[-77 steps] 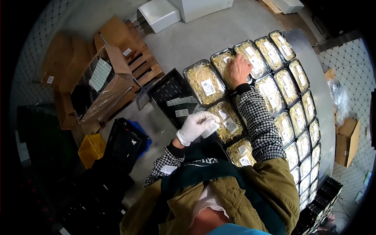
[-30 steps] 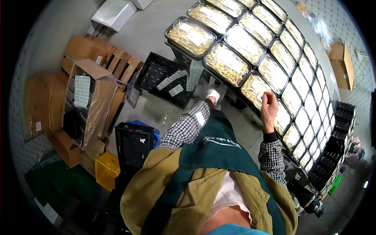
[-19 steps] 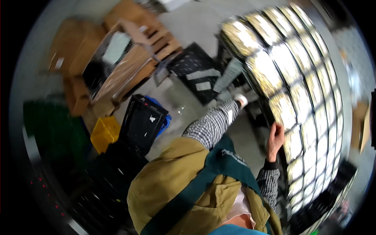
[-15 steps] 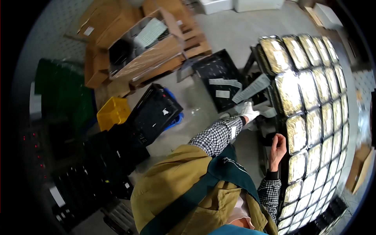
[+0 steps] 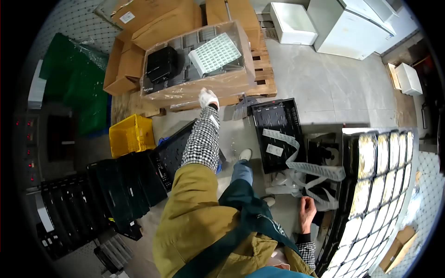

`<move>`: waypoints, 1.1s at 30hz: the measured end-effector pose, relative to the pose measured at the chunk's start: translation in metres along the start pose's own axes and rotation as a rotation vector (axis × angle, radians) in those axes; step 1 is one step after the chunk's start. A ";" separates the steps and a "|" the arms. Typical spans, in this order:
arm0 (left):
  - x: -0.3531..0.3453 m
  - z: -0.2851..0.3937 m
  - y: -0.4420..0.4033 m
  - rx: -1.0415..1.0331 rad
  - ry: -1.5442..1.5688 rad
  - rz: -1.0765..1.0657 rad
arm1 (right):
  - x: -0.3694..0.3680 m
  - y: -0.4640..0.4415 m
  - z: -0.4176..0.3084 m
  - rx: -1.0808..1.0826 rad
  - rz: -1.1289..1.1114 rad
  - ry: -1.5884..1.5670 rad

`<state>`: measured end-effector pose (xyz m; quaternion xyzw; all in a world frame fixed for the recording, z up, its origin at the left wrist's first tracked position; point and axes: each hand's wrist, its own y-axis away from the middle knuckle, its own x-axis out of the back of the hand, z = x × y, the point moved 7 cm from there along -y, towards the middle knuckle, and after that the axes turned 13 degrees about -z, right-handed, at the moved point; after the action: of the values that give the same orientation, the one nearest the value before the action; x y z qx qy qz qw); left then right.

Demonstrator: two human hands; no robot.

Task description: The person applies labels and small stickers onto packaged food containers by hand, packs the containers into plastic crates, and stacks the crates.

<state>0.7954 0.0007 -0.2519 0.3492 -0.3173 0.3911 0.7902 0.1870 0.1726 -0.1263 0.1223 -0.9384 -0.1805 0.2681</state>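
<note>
In a white glove, my left hand [image 5: 208, 98] reaches out to the near side of a plastic-lined cardboard box [image 5: 197, 92]. Its fingers are too small to make out. Inside the box are a black container [image 5: 162, 64] and a sheet of pale green labels [image 5: 215, 53]. My bare right hand [image 5: 307, 214] is closed, its fingers curled together; anything within them is hidden. It hangs beside a tangle of pale label strips [image 5: 320, 171], left of the rows of packed black trays [image 5: 359, 197]. The strips trail over a black crate [image 5: 273, 121].
A yellow bin [image 5: 132, 135] and stacked black crates [image 5: 125, 183] stand at my left. Under the box lies a wooden pallet [image 5: 264, 74]. A broom head [image 5: 241, 110] rests on the floor by it. White foam boxes [image 5: 293, 24] and a white chest [image 5: 350, 34] are at the back.
My left hand has swung leftward from the label strips to the cardboard box. The view has turned left. My right hand stays low and closed, now nearer the strips.
</note>
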 end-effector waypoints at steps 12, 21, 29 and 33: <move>-0.041 0.012 -0.201 -0.067 0.173 0.170 | -0.076 -0.065 -0.036 -0.200 -0.079 0.068; 0.034 0.208 0.121 -1.078 0.403 -0.794 | 0.012 -0.058 -0.122 0.251 0.294 0.043; 0.072 0.223 0.523 -1.077 0.637 -1.695 | 0.189 0.148 -0.119 0.466 0.557 -0.220; 0.075 0.175 0.692 -0.933 0.688 -1.780 | 0.221 0.319 -0.021 0.350 0.803 -0.388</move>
<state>0.2112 0.2026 0.1136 -0.0113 0.1747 -0.4108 0.8948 -0.0261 0.3833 0.1204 -0.2424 -0.9605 0.0785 0.1120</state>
